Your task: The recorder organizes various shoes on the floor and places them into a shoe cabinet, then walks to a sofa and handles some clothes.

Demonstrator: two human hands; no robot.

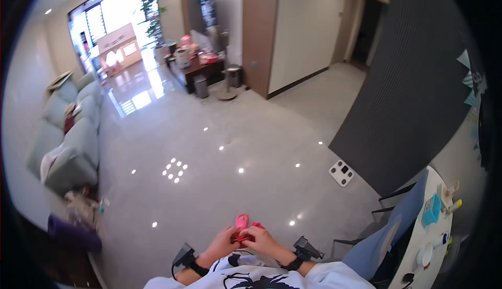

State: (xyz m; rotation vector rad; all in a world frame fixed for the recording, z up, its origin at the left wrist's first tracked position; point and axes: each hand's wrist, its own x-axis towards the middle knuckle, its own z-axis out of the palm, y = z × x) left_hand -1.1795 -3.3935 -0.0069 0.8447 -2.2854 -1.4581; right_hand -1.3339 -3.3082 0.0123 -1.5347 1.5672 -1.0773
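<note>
Close in front of my body, both hands meet around a small pink-and-red thing (pixel 242 221) whose kind I cannot make out. Its rounded pink end sticks up above the fingers, and red parts show between and beside them. My left hand (pixel 224 242) is closed on it from the left side. From the right, the fingers of my right hand (pixel 263 243) curl over the red part. The hands hide most of its lower portion. Each wrist carries a strap with a dark box, one on the left (pixel 184 256) and one on the right (pixel 307 249).
A glossy tiled floor (pixel 209 184) spreads ahead. At right stand blue chairs (pixel 387 231) by a white table (pixel 418 237) with a blue basket (pixel 432 209). A white scale (pixel 341 173) lies near the dark wall panel. A sofa (pixel 73 142) and purple roll (pixel 73 233) are left.
</note>
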